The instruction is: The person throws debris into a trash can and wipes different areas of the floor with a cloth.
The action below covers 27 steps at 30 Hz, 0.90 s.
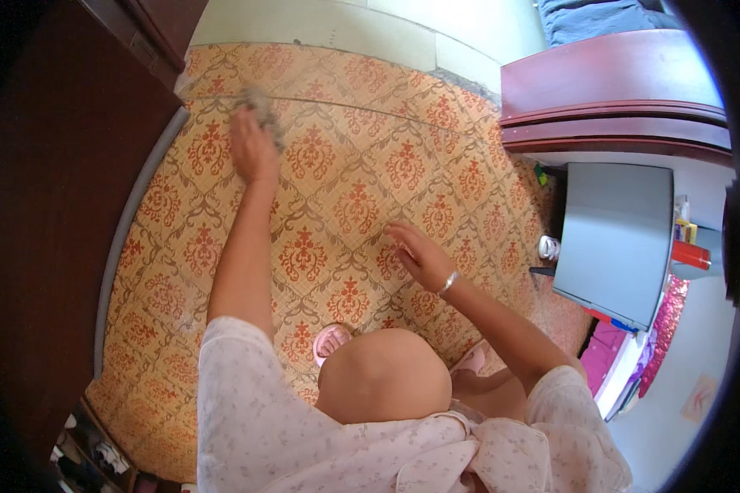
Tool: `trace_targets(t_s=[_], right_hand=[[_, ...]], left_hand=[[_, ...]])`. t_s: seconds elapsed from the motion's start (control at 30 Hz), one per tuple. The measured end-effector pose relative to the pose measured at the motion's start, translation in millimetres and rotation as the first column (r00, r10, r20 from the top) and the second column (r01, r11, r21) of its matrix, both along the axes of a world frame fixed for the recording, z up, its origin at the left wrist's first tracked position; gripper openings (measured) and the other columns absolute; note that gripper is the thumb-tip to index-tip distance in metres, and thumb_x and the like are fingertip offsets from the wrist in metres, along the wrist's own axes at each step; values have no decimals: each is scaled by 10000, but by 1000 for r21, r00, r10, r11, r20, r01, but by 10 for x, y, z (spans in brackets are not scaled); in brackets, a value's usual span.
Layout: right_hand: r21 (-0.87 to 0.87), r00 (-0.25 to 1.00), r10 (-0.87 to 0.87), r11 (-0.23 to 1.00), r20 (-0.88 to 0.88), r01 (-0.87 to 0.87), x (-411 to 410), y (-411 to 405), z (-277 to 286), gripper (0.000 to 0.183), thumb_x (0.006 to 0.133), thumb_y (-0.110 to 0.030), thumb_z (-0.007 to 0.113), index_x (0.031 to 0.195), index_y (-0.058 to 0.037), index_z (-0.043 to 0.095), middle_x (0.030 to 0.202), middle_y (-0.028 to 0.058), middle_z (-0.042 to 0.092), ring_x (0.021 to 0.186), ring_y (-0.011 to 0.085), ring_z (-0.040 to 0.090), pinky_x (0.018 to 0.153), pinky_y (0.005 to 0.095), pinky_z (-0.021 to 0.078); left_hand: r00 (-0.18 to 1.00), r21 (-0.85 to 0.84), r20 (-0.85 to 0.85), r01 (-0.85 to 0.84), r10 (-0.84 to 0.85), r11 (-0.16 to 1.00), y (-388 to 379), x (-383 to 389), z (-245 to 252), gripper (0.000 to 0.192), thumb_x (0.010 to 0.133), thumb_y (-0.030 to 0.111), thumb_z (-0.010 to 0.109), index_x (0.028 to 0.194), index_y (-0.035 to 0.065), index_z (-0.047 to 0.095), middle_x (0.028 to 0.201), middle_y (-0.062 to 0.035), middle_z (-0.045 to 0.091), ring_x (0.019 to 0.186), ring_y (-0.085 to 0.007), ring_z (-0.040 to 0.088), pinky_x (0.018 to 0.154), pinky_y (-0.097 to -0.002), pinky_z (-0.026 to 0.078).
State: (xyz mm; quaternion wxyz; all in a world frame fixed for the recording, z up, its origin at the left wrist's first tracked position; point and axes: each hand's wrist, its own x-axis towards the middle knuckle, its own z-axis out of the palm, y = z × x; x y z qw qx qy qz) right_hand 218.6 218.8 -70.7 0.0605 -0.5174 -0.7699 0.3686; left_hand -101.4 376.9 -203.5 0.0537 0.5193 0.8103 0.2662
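At the far left of the patterned floor covering (357,203), my left hand (253,148) presses a blurred greyish cloth (263,111) down near the seam by the doorway. The cloth looks crumpled, and part of it is hidden under my fingers. My right hand (422,259) holds nothing; its fingers are loosely apart over the middle of the floor covering, and whether it touches the surface I cannot tell. A silvery bracelet (448,282) circles that wrist. Below, my bent knee (385,376) and a pink slipper (331,344) show.
A dark brown door (49,215) with a grey bottom strip (120,228) stands along the left. Pale tiles (382,24) lie beyond the seam. On the right are a reddish-brown wooden panel (604,80), a grey-topped small table (616,234) and a white shoe (549,248). Shelving (98,456) sits bottom left.
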Motion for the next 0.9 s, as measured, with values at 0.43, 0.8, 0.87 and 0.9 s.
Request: trace_targets(t_s=[0.43,0.8,0.87,0.9], right_hand=[[-478,524,-650,760,-550,440,-853,1245,26,485,952,-251,547,1414,-142,446,1351,136,537,1205,251,526,1003,356,424],[242,602,798,592,-39,-769,-554,3,-784,665,837,-160,638,1437,-325,404,1504,-20,389,1378,261,346,1107,452,354],[304,486,872,447,61,-841,-446,249,-930,667,822,-146,669,1417,-336,434,1527,-54,353,1426,203,273,1143,455,314],[252,510,859,483,49,-838,-396,511,-916,637,822,-126,669,1392,-326,467,1512,-50,377,1418,195,292,1144,455,311]], left_hand=[[340,255,873,291,-349,922,-585,1113,850,574,1012,445,364,1380,10,432,1396,-185,442,1318,-334,389,1083,-433,324],[955,-444,157,297,-253,846,-849,-15,485,663,927,268,584,1487,99,272,1554,-208,171,1438,-395,160,1123,-520,264],[949,-576,45,280,-312,768,-714,45,577,781,894,278,636,1517,104,199,1571,-225,104,1448,-414,119,1123,-542,255],[954,-684,57,252,-293,684,-651,121,671,898,837,297,703,1523,90,161,1572,-236,74,1449,-424,93,1126,-553,246]])
